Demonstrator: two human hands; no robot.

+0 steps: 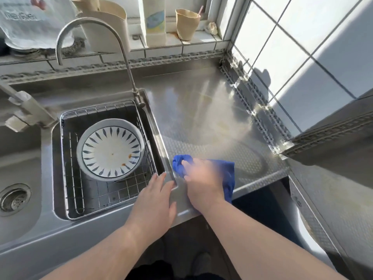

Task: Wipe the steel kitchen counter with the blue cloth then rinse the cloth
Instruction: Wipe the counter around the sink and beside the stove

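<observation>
Lying under right hand (203, 178) — blue cloth (228, 174).

We see bright daylight glaring off the tabletop (201, 102) and tiled wall (302, 47); our right hand (203, 178) is motion-blurred, edges bowed.

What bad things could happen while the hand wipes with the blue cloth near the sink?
1. The blue cloth lies by the counter's front edge under the right hand, and part hangs over; it might slide off.
2. The left hand rests flat on the sink rim; if that is wet, it could slip toward the dirty bowl in the wire basket.
</observation>
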